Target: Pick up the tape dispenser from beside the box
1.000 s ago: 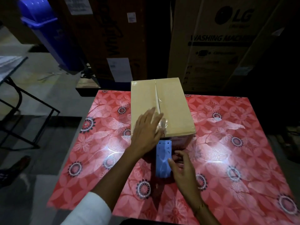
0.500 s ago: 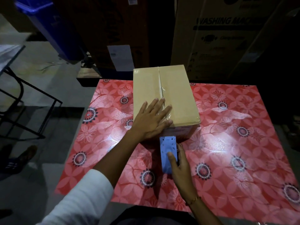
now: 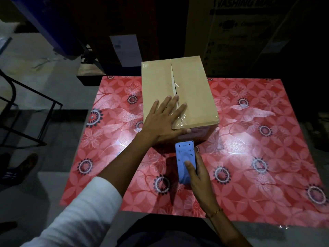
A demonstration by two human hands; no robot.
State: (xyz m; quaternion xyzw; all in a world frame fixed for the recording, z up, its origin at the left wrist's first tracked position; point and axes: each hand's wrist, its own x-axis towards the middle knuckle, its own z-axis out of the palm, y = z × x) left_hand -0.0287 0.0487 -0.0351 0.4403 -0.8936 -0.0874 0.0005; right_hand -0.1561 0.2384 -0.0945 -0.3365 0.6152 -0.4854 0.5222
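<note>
Where the cardboard box [image 3: 179, 93] sits at the far middle of the red floral table cover [image 3: 249, 157], I see its top seam under clear tape. My left hand [image 3: 163, 120] lies flat on the near left of the lid, fingers straight and spread, thumb at the near edge, white sleeve [image 3: 80, 211] reaching in from the lower left. My right hand [image 3: 197, 172] grips the blue tape dispenser [image 3: 185, 163] just before the box's near face, thumb pressed on top, fingers wrapped along its right side.
</note>
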